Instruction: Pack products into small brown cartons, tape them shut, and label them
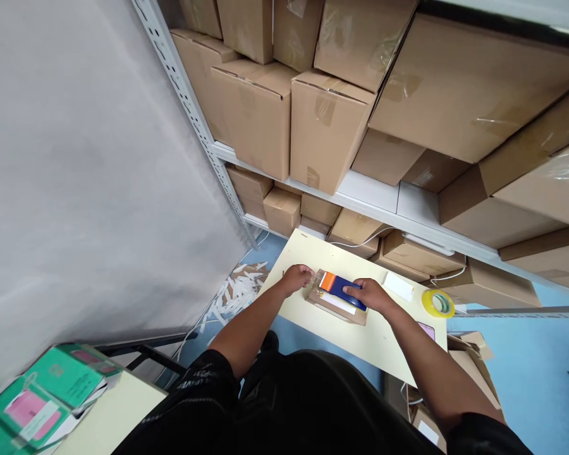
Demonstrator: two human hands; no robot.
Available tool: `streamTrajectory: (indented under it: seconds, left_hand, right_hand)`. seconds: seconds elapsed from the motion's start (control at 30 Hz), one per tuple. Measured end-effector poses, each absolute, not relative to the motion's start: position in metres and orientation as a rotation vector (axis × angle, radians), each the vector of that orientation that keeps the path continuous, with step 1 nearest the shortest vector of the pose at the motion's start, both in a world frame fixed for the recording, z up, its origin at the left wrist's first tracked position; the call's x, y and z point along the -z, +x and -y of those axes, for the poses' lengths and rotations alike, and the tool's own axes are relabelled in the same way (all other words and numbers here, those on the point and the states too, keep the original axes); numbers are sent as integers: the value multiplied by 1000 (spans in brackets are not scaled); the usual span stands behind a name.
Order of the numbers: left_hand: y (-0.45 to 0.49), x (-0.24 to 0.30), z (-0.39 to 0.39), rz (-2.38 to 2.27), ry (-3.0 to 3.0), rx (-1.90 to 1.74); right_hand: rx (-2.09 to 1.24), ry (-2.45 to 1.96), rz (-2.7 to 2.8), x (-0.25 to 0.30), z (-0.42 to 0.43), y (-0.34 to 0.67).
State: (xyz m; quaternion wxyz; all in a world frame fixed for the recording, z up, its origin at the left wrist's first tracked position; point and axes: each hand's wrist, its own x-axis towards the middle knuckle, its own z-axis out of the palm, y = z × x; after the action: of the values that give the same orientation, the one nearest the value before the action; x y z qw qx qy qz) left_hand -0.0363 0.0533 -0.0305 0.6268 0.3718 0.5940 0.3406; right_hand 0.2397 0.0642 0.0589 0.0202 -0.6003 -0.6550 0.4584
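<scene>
A small brown cardboard box (339,314) lies on the pale yellow table in front of me, with a white label on it. Over its top, my right hand (372,295) grips a flat blue-and-orange item (344,289), thumb on the upper face; its exact kind is unclear. At the box's left end my left hand (298,279) is closed in a pinch. Something clear and shiny shows beside those fingertips, too small to make out. Further right on the table is a roll of yellowish tape (437,303).
White labels (398,286) and a phone-like pink-screened object (427,330) lie on the table (384,347). Behind stands a metal shelf (284,174) of cardboard boxes. Paper scraps (239,294) litter the floor left. Green boxes (42,398) sit lower left; an open carton (474,366) stands right.
</scene>
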Motion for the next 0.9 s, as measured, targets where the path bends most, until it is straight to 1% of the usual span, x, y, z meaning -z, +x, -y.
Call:
streamTrajectory:
  seconds: [0.1,0.23,0.33,0.6,0.73,0.9]
  left_hand:
    - [-48,36,-51,-1422,884,-778]
    - [-68,51,-49,-1549,933,-783]
    - [-73,66,-46,-1618,1003,-762]
    - [-30,94,-35,-1732,1198,-667]
    - [-14,100,-35,-1730,1293,-559]
    - [-30,90,-44,-1736,1478,-420]
  right_hand:
    - [-1435,-1860,2053,-61,-65,241]
    - [-1330,-1974,2129,-63,-64,247]
    - [-1312,-2007,2122,-61,-61,252]
    - [-1283,-2049,2106,-59,-55,245]
    - [-1236,-2062,2122,-62,-55,240]
    - [-1329,-2063,2056,-63,-57,238]
